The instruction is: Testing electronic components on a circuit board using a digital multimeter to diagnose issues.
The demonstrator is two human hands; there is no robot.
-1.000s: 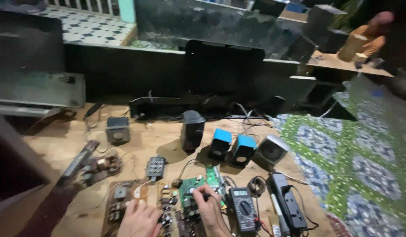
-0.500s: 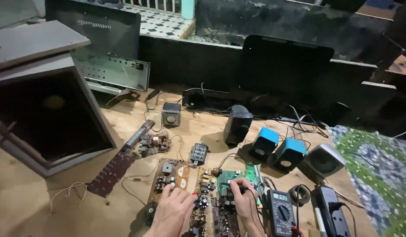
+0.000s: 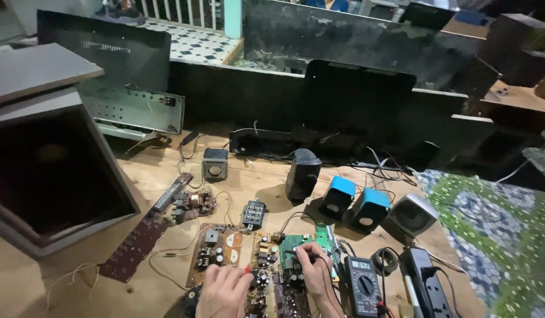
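View has swung left and steadied; both hands stay put on the circuit board (image 3: 266, 259). Left hand (image 3: 222, 291) grip pinches a red probe (image 3: 247, 270), right hand (image 3: 313, 268) grip clamps a black probe (image 3: 296, 254) beside the multimeter (image 3: 363, 285).

One head-worn camera is looking down and forward over a wooden floor (image 3: 137, 176) from close above. The hands (image 3: 225, 291) are sitting at the very bottom edge, cut off at the wrists. The view is facing a dark low wall (image 3: 243, 94) further off, with a tiled area (image 3: 196, 41) showing beyond it at the top.
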